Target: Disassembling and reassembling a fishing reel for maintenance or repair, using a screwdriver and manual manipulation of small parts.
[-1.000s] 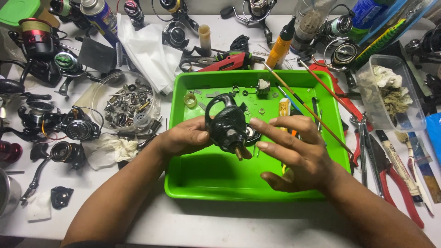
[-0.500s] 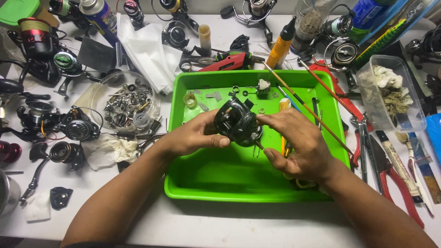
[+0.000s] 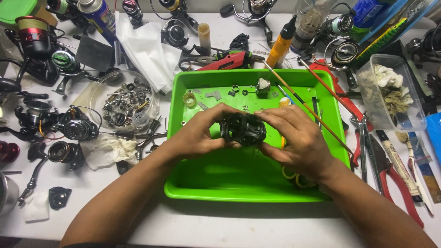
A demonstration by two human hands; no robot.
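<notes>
Between left hand [image 3: 202,133] and right hand [image 3: 298,140], black reel [image 3: 242,129]

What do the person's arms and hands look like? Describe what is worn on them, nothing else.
Both forearms are bare to the bottom edge of the picture: no sleeves show. The left hand and right hand wear no gloves. No watch, bracelet or ring is visible on them.

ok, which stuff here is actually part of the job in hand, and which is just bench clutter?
In use:
- black fishing reel body, held by left hand and right hand
- green tray beneath it, small loose parts at its far end

Lying about:
- clear dish of metal bits
- spinning reels at left
- red-handled pliers
- spray can
- clear tub of rags
</notes>
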